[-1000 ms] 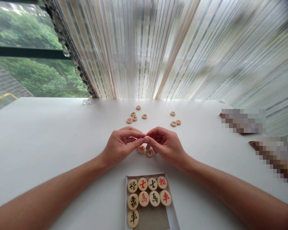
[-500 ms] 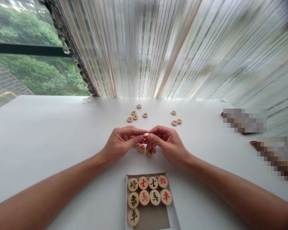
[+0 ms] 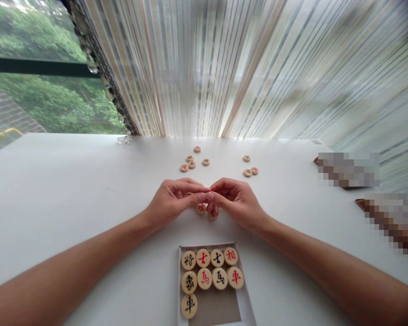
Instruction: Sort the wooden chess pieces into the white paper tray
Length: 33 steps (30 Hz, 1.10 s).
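Observation:
My left hand (image 3: 172, 201) and my right hand (image 3: 236, 201) meet above the table, thumbs and fingertips pinched together. Their fingers now cover the xiangqi piece that showed between them half a second ago. Just below the fingertips lie a red-marked xiangqi piece (image 3: 200, 208) and a black-marked one (image 3: 212, 215), the latter partly covered by my right fingers. Nearer to me stands an open shallow box (image 3: 219, 305). Two full rows of round wooden pieces fill its far part, and a single black-marked piece (image 3: 189, 306) sits at the left of the third row.
Behind my hands, several loose pieces lie in a left group (image 3: 191, 165) and a right group (image 3: 247, 172) on the white table (image 3: 88, 181). Two brown-edged objects (image 3: 333, 174), partly blurred out, are at the right. A string curtain (image 3: 197, 68) hangs along the far edge.
The fingertips have closed in, and the piece visible between them earlier is now hidden. Both hands stay in nearly the same place; the box and loose pieces have not moved.

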Tool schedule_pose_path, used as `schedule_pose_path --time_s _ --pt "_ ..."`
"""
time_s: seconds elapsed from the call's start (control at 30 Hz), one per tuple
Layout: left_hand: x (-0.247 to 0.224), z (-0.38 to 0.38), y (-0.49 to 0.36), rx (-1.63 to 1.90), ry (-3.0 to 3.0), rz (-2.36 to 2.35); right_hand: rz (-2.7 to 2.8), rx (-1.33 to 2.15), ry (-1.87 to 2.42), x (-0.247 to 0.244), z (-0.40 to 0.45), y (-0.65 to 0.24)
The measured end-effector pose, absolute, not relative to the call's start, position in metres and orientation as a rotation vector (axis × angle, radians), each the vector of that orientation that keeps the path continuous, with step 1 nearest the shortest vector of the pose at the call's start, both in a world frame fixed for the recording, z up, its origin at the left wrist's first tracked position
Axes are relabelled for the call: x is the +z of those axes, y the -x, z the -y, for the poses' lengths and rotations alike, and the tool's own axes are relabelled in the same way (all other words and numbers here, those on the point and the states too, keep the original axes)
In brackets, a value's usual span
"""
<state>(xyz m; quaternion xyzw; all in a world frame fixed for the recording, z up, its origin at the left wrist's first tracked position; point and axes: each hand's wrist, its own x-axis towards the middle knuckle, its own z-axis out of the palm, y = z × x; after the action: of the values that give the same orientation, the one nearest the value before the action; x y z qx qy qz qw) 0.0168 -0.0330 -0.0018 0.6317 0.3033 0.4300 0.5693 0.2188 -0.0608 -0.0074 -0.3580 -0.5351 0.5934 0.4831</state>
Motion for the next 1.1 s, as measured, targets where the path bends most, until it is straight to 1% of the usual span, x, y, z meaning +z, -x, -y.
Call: schedule_pose_path --time_s 0.23,0.6,1.1 --pt "-0.0008 0.0326 -0.0162 0.982 -1.461 -0.679 1.311 1.439 0.899 -0.0068 0.0601 -0.2199" --pt "-0.0039 0.0318 -0.0172 0.959 -1.2 -0.769 1.163 1.604 0.877 -0.0041 0.0577 -0.221" --pt "-0.0055 0.0344 -0.016 0.918 -1.249 -0.741 1.132 1.627 0.9 -0.0069 0.0553 -0.2222"
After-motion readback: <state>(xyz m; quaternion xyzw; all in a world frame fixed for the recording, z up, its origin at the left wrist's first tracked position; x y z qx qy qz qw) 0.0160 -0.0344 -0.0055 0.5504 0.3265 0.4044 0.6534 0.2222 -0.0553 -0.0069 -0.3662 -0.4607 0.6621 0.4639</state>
